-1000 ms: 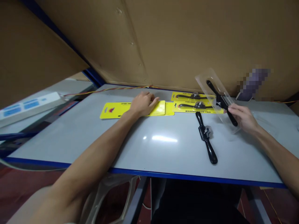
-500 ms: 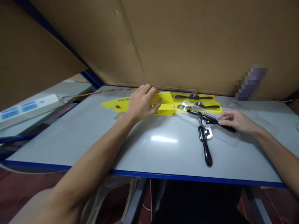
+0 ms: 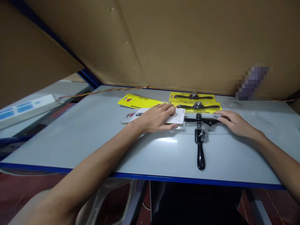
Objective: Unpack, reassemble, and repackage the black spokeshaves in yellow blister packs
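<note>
My left hand (image 3: pixel 159 118) lies palm down on a white printed card (image 3: pixel 179 115), its fingers spread. Behind it rests a yellow card (image 3: pixel 140 101). My right hand (image 3: pixel 234 122) pinches the right end of a black two-handled tool (image 3: pixel 209 121), which lies crosswise on the table. A second black tool (image 3: pixel 200 140) points toward the front edge, a clear plastic bubble around its middle; its far end lies by the first tool. Two yellow cards with black tools, the rear one (image 3: pixel 173 96) and the front one (image 3: pixel 217 109), lie behind them.
A grey table with a blue edge (image 3: pixel 199 180) stands before a cardboard wall (image 3: pixel 187 47). Clear plastic film (image 3: pixel 260 120) lies at the right. A white power strip (image 3: pixel 30 107) is at far left, with a twisted wire (image 3: pixel 105 90) along the back.
My left hand has let go of the raised yellow card and come down onto a white card. The tool in my right hand now lies more level, and the other tool has shifted slightly left.
</note>
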{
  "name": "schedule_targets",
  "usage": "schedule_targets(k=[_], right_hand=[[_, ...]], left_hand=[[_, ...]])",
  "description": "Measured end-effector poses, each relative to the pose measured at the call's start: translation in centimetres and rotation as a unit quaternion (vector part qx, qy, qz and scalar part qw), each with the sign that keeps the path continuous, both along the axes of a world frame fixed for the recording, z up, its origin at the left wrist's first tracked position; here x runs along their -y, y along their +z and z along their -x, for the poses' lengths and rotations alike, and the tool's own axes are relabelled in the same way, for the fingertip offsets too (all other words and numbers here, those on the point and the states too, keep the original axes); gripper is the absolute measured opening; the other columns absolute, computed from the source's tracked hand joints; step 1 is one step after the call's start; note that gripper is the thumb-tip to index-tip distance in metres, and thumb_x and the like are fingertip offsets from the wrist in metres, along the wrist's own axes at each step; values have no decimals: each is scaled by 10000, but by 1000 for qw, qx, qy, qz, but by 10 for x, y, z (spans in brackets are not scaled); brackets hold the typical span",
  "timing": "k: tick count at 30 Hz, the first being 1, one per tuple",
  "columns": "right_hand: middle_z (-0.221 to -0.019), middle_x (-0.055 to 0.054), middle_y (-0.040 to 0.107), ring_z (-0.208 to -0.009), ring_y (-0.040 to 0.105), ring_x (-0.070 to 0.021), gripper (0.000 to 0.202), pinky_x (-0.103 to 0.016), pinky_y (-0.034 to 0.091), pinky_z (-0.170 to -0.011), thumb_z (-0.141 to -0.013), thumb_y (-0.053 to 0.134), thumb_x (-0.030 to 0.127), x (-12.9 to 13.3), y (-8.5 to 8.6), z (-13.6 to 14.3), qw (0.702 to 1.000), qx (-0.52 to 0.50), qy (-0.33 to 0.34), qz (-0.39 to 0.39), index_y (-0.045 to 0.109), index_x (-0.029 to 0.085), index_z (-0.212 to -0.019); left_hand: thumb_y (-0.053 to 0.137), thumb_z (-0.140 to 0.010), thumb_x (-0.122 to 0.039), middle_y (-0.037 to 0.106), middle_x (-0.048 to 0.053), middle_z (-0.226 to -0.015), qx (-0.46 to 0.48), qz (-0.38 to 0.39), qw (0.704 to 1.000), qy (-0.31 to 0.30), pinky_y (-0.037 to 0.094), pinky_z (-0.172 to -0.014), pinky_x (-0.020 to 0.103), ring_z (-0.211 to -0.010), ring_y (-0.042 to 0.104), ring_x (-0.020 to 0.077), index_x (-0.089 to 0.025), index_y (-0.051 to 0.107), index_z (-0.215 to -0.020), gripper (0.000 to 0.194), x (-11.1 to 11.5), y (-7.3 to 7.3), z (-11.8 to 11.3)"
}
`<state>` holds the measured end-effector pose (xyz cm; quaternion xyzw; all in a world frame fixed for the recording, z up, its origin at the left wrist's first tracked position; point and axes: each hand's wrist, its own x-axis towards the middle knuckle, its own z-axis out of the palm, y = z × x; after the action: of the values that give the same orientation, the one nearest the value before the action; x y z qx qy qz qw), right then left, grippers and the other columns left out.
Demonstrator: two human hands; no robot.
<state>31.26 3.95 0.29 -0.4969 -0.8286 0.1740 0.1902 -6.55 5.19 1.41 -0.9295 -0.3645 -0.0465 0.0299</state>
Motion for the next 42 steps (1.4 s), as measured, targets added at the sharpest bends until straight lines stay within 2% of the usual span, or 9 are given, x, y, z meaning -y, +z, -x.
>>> schedule_targets(k=[2, 5, 15, 20, 24, 28, 31, 35, 42], right_hand=[[-1351, -110, 721, -1266, 644, -352, 416, -574, 466, -1104, -1003, 488, 458, -3, -3, 0, 1000, -15, -1, -10, 731, 255, -1272], [-1316, -116, 734, -1214, 664, -351, 392, -568, 483, -1067, -993, 496, 450, -6, -5, 1, 999, -36, -1, -15, 737, 241, -1221], [-1111, -121, 762, -1012, 685, -331, 357, -496, 504, -912, -964, 516, 445, -8, -7, 5, 998, -44, -42, -29, 726, 216, -1138], [-929, -94, 730, -858, 648, -295, 369, -440, 476, -806, -952, 527, 458, -9, -6, 2, 997, -31, -49, -48, 732, 210, -1132], [-873, -76, 702, -799, 616, -270, 351, -416, 453, -768, -944, 540, 450, -11, -8, 0, 996, -43, -48, -60, 735, 213, -1116], [-860, -78, 691, -795, 597, -271, 325, -424, 447, -768, -950, 547, 414, -9, -8, 9, 995, -52, -37, -82, 737, 205, -1110], [-900, -85, 708, -833, 588, -278, 308, -444, 445, -806, -965, 549, 391, -3, -5, 24, 990, -56, -29, -127, 738, 210, -1126], [-921, -74, 728, -857, 585, -274, 286, -451, 452, -834, -975, 526, 357, 5, -2, 40, 981, -87, -37, -171, 743, 241, -1121], [-922, -62, 740, -898, 593, -289, 314, -471, 441, -865, -982, 473, 357, 7, -3, 43, 976, -101, -56, -182, 745, 273, -1113]], left_hand=[[369, -962, -746, 612, 163, -1113, 15, -14, 1000, -1, 501, -900, 485, -977, 583, 321, -185, 565, -1057, 602, -1, 1, 4], [277, -990, -745, 594, 159, -1081, 34, -24, 999, 14, 479, -905, 507, -957, 556, 316, -185, 587, -1030, 641, -1, 2, 6], [302, -1031, -524, 565, 123, -975, 92, 64, 994, 7, 471, -839, 442, -889, 540, 279, -194, 538, -919, 421, -4, 2, 3], [337, -1014, -513, 553, 97, -920, 85, 66, 994, 17, 452, -791, 423, -830, 534, 264, -208, 507, -871, 377, -7, 5, 5], [359, -1007, -514, 542, 86, -929, 82, 79, 993, 37, 445, -734, 394, -794, 537, 245, -211, 494, -867, 360, -6, 6, 7], [344, -1027, -490, 553, 97, -957, 101, 56, 993, 23, 466, -759, 397, -835, 545, 254, -205, 511, -899, 354, -7, 1, -8], [348, -1047, -469, 572, 138, -1064, 96, 6, 995, -18, 485, -827, 419, -914, 555, 277, -187, 543, -974, 350, -8, -6, -29], [348, -1067, -548, 565, 197, -1233, 91, -56, 994, -25, 468, -948, 472, -1069, 548, 330, -163, 557, -1091, 438, -14, -12, -44], [556, -951, -715, 677, 164, -1200, 82, -3, 997, 3, 472, -925, 426, -1100, 632, 339, -176, 540, -1278, 631, -39, -1, -61]])
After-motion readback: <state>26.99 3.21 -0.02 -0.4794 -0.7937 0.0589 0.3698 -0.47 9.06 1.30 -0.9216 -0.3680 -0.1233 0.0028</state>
